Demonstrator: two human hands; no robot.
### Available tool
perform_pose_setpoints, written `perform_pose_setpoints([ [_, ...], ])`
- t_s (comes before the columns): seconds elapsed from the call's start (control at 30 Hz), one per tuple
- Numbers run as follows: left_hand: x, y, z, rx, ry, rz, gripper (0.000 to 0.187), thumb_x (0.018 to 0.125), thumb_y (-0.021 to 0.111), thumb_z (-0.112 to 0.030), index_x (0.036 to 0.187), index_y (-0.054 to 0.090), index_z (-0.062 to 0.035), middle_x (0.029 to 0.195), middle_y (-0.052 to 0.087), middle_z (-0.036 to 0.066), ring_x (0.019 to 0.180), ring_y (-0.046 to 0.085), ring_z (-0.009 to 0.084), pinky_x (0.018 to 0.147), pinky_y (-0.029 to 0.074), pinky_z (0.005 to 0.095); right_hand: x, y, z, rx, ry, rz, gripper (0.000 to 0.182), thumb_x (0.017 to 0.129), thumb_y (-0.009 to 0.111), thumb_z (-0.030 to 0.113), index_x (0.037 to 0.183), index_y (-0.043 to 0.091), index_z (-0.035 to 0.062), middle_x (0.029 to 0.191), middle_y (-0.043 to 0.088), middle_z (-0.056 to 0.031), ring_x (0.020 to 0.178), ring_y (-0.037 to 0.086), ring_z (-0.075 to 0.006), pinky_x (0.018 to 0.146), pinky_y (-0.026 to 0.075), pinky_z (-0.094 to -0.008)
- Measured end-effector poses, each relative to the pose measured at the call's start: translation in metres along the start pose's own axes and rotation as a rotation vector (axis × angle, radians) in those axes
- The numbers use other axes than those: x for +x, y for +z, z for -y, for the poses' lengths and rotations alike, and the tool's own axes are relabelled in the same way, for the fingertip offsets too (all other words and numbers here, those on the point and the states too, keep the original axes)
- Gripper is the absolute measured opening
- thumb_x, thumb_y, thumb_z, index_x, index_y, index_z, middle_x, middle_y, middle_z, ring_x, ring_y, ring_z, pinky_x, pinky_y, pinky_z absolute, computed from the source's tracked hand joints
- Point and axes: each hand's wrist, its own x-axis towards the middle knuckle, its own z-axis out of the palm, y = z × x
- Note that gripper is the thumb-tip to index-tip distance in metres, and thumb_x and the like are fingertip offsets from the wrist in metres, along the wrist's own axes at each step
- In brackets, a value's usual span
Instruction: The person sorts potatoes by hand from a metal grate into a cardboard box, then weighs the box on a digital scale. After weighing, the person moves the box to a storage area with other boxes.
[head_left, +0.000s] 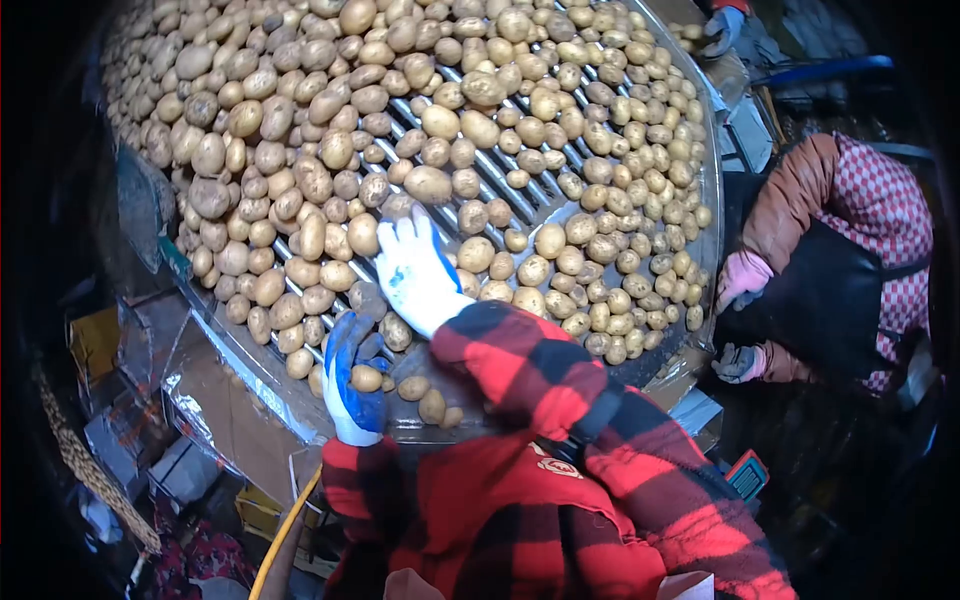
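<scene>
Across the head view, a wide metal roller counter (520,195) with parallel steel bars carries a dense spread of tan, dirt-dusted potatoes (300,120), thickest at the upper left, thinner toward the middle where bare bars show.

Left hand (352,385) — blue-palmed work glove with a white cuff, red-and-black plaid sleeve (520,500) behind it — sits at the near edge of the counter, fingers curled around one small round tan potato (366,378), grasping it. A few loose small potatoes (425,398) lie just beside it on the counter's near lip.

Right hand (415,270) — white-backed glove with blue trim — reaches farther over the bars, fingers stretched flat and released, resting among the potatoes; one larger oval potato (362,234) lies touching its fingertips on the left.

On the right side, another person in a brown-sleeved jacket with a red-checked vest (860,220) stands at the counter's far rim; that person's pink-gloved hand (742,280) and grey-gloved hand (738,362) hang off the counter's edge. A third gloved hand (722,28) shows at the top right — detail too small to read.

Below left, a yellow hose (283,530) runs near cardboard boxes (225,420) on the floor.
</scene>
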Motion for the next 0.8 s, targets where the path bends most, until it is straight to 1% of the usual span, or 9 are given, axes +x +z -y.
perform_pose_setpoints([
  [0.1,0.001,0.008,0.015,-0.084,-0.070,0.085,0.043,0.092,0.055,0.003,0.136,0.056,0.0015,0.141,0.054,0.016,0.125,0.057,0.0279,0.103,0.049,0.0360,-0.043,-0.009,-0.029,0.749,0.112,-0.353,0.034,0.081,0.075,0.035,0.101,0.070,0.0079,0.130,0.057,-0.0224,0.116,0.054,-0.0423,0.106,0.041,-0.0522],
  [0.23,0.011,0.029,-0.020,-0.061,-0.013,0.232,0.048,0.092,0.056,0.009,0.139,0.053,0.0026,0.142,0.056,0.017,0.130,0.055,0.0262,0.109,0.045,0.0351,-0.108,-0.033,-0.074,2.467,0.487,0.156,0.034,0.095,0.068,0.018,0.125,0.066,0.0014,0.133,0.061,-0.0139,0.117,0.062,-0.0266,0.097,0.053,-0.0353],
  [0.43,0.021,0.063,-0.016,-0.517,-0.207,0.219,0.058,0.097,0.053,0.006,0.152,0.035,0.0047,0.144,0.055,0.019,0.134,0.054,0.0237,0.111,0.045,0.0312,-0.162,-0.024,-0.073,2.197,0.409,-0.028,0.043,0.104,0.057,0.016,0.143,0.049,0.0017,0.143,0.054,-0.0147,0.133,0.054,-0.0289,0.106,0.052,-0.0402],
  [0.5,0.022,0.065,-0.030,0.239,0.232,0.265,0.056,0.099,0.052,0.000,0.152,0.035,0.0047,0.144,0.055,0.019,0.134,0.053,0.0261,0.112,0.045,0.0345,-0.166,-0.011,-0.076,2.761,0.648,0.095,0.045,0.103,0.061,0.019,0.144,0.050,0.0042,0.139,0.056,-0.0130,0.127,0.057,-0.0249,0.102,0.055,-0.0420],
  [0.53,0.021,0.067,-0.039,0.483,0.391,0.257,0.055,0.100,0.051,-0.002,0.152,0.035,0.0047,0.144,0.054,0.020,0.135,0.053,0.0269,0.112,0.045,0.0356,-0.180,-0.012,-0.077,2.519,0.541,0.232,0.047,0.103,0.059,0.022,0.144,0.049,0.0004,0.138,0.056,-0.0136,0.121,0.060,-0.0266,0.101,0.056,-0.0424],
  [0.6,0.009,0.075,-0.055,-0.808,-0.282,0.195,0.051,0.102,0.047,-0.011,0.150,0.038,0.0049,0.141,0.056,0.019,0.133,0.055,0.0292,0.112,0.046,0.0402,-0.197,-0.024,-0.066,2.447,0.470,0.400,0.056,0.102,0.059,0.018,0.152,0.039,0.0042,0.143,0.053,-0.0142,0.122,0.061,-0.0284,0.102,0.056,-0.0433],
  [0.67,-0.007,0.083,-0.051,-0.481,-0.125,0.286,0.045,0.104,0.044,-0.016,0.144,0.046,0.0054,0.138,0.058,0.021,0.126,0.060,0.0298,0.104,0.051,0.0416,-0.217,-0.024,-0.052,2.675,0.426,0.523,0.067,0.100,0.061,0.014,0.159,0.028,0.0107,0.149,0.048,-0.0129,0.125,0.059,-0.0271,0.103,0.055,-0.0442],
  [0.7,-0.018,0.085,-0.060,-0.454,-0.260,0.446,0.045,0.104,0.046,-0.017,0.143,0.048,0.0039,0.139,0.058,0.020,0.129,0.058,0.0312,0.108,0.047,0.0451,-0.226,-0.019,-0.042,2.692,0.476,0.485,0.067,0.100,0.061,0.013,0.159,0.028,0.0107,0.149,0.048,-0.0125,0.124,0.060,-0.0263,0.103,0.055,-0.0442],
  [0.8,-0.048,0.105,-0.054,0.429,0.355,0.745,0.055,0.096,0.057,-0.023,0.148,0.047,-0.0081,0.146,0.055,0.013,0.148,0.033,0.0404,0.124,0.006,0.0597,-0.250,-0.028,-0.037,2.736,0.567,0.382,0.064,0.098,0.062,0.012,0.155,0.033,0.0087,0.140,0.055,-0.0111,0.116,0.064,-0.0224,0.102,0.054,-0.0402],
])
